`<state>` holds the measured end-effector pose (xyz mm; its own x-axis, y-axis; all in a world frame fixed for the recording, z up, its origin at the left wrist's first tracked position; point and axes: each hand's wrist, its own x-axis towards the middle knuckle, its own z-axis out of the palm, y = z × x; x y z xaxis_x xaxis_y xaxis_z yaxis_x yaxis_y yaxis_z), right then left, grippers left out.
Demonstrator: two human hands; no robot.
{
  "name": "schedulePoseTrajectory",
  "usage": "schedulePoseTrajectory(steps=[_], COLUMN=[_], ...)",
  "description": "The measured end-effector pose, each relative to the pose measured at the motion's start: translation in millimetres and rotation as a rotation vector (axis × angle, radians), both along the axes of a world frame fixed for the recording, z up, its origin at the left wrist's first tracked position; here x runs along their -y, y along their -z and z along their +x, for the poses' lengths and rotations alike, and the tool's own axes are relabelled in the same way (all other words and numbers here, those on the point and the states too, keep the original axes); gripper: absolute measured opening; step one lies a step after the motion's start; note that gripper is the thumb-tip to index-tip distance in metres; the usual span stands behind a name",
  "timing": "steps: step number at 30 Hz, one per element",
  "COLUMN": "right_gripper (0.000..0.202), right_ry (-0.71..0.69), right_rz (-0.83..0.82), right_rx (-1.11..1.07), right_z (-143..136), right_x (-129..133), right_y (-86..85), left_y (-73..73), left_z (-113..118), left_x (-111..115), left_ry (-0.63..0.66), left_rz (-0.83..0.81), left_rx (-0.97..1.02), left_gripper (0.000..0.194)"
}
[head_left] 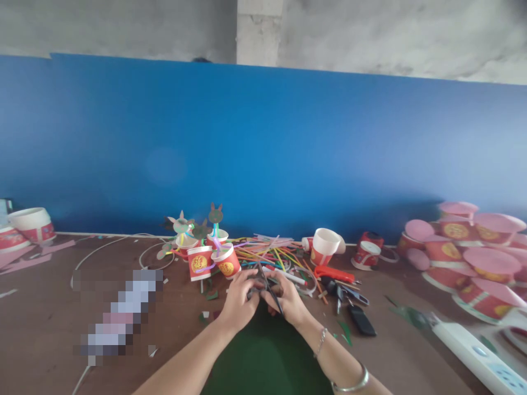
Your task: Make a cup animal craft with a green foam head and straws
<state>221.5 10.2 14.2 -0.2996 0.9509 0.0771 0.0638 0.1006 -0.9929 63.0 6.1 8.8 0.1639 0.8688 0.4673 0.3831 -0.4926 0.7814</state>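
Near the middle of the table my two hands meet, with fingers curled in. My left hand (pixel 242 299) is closed in a pinch, and a small greyish bit shows at its fingertips, too small to name. My right hand (pixel 286 299) is closed around a thin, dark, flat piece (pixel 269 291) that slants between the hands; its kind cannot be made out. A dark green surface (pixel 267 356) spreads below my wrists. Just beyond lie colourful pipe cleaners (pixel 272 249) and a white marker with a red end (pixel 288 275). Red paper cups (pixel 200 263) with animal-shaped cutouts (pixel 216 214) stand to the left.
Pink-topped red cups (pixel 492 260) are heaped at the right, near a white power strip (pixel 473 343). Keys (pixel 339 296), a black fob (pixel 361 320) and a red-handled cutter (pixel 335 274) lie right of my hands. A pixelated object (pixel 123 312) and cable (pixel 78 258) lie left. A blue partition (pixel 263 153) rises behind.
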Motion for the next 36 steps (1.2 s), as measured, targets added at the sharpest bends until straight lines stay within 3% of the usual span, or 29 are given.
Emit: schedulePoseTrajectory(steps=[4,7,11,16,20,24,31,36], right_gripper=[0.069,0.064,0.041,0.022,0.012,0.007,0.011,0.041], right_ry=[0.010,0.062,0.176,0.201,0.029,-0.054,0.034,0.296], right_rz=[-0.008,-0.009,0.049,0.335,0.441,0.523,0.653,0.450], right_rx=[-0.072,-0.063,-0.017,0.133,0.232,0.286,0.231,-0.019], right_z=[1,0,-1,-8,-14,-15,-17,-17], right_x=[-2,-5,-3,15,30,35,37,26], right_y=[3.9,8.9,7.8,-4.1,-9.5,-14.0,-13.3,-7.7], left_y=[0.7,4.1,5.3,-2.3,-7.7,-12.2,-15.2,-14.0], left_z=[2,3,2,1,4,8,1,0], left_x=[5,6,2,0,1,4,3,-1], left_ry=[0.065,0.103,0.028,-0.121,-0.012,0.116,0.232,0.239], left_rz=[0.099,0.129,0.085,-0.156,-0.428,-0.656,-0.692,-0.591], left_rx=[-0.212,-0.269,-0.071,0.298,0.513,0.590,0.752,0.823], left_gripper=[0.038,0.043,0.037,0.019,0.032,0.042,0.061,0.036])
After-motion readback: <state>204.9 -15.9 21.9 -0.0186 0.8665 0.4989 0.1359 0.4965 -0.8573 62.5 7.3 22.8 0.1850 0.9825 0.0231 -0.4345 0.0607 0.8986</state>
